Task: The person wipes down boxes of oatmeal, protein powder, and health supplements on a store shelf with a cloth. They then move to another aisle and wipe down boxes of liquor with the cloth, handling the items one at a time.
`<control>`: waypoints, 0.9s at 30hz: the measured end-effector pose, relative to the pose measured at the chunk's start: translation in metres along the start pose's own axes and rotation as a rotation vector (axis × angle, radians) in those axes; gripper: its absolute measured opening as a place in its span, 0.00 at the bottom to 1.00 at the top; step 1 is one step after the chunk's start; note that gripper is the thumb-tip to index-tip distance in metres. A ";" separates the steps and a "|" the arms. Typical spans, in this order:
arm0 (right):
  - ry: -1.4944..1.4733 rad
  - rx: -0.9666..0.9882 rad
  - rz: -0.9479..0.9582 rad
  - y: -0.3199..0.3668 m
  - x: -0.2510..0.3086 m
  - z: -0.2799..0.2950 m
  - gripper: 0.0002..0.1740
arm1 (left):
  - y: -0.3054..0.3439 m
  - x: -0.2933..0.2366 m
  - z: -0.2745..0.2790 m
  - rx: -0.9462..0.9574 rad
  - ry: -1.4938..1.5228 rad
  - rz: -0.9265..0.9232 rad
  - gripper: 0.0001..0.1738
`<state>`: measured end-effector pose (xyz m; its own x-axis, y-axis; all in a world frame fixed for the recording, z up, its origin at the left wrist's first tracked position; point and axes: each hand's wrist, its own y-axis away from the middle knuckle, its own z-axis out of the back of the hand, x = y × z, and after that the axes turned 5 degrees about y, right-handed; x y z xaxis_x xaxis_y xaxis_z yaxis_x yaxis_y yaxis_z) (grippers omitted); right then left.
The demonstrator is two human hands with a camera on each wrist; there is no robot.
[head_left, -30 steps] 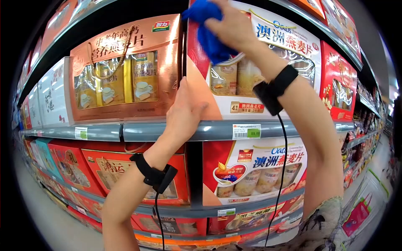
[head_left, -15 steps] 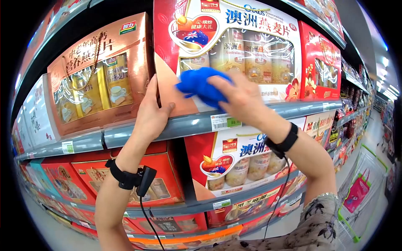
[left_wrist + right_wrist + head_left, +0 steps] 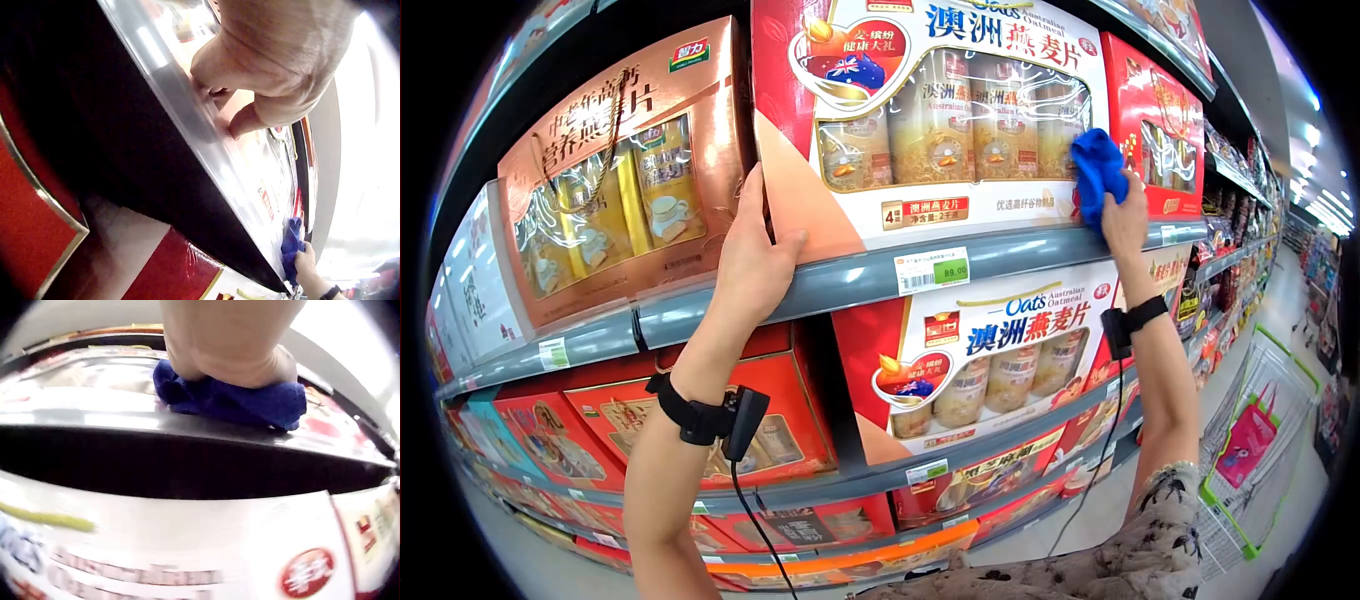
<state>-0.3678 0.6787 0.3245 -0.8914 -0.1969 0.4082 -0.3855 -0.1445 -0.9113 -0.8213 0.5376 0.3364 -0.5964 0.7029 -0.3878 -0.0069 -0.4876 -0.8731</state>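
Note:
A large white and red oatmeal gift box (image 3: 980, 205) stands on the upper shelf, with clear windows showing tins inside. My right hand (image 3: 1127, 222) grips a crumpled blue cloth (image 3: 1100, 175) against the box's lower right corner. In the right wrist view the blue cloth (image 3: 231, 403) bunches under the fingers, close over the shelf edge. My left hand (image 3: 756, 262) rests at the box's lower left corner, fingers straight along its side edge and thumb spread on the front. The left wrist view shows that hand (image 3: 269, 62) touching the box front just above the shelf lip.
A copper-coloured cereal box (image 3: 625, 180) stands left of the oatmeal box, a red gift box (image 3: 1165, 140) right of it. The shelf edge (image 3: 840, 275) carries a price tag (image 3: 931, 270). More gift boxes fill the shelf below. A shopping cart (image 3: 1250, 450) stands at right.
My right hand has swept the blue cloth from the upper left of the oatmeal box down, then rightward to its lower right corner. My left hand stays at the left edge; the view has shifted.

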 end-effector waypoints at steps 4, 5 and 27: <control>-0.513 0.132 0.213 0.049 0.111 0.025 0.26 | 0.003 -0.010 -0.001 -0.022 -0.090 0.022 0.43; -0.601 0.152 0.287 0.063 0.138 0.031 0.26 | 0.004 -0.013 -0.002 -0.040 -0.152 0.026 0.42; -1.510 1.042 0.178 0.244 0.262 0.138 0.49 | 0.161 -0.088 0.019 -0.010 0.783 0.344 0.34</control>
<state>-0.6623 0.4582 0.2164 0.2738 -0.7878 0.5517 0.4881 -0.3805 -0.7855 -0.7850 0.3872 0.2356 0.1627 0.6735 -0.7211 0.0823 -0.7375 -0.6703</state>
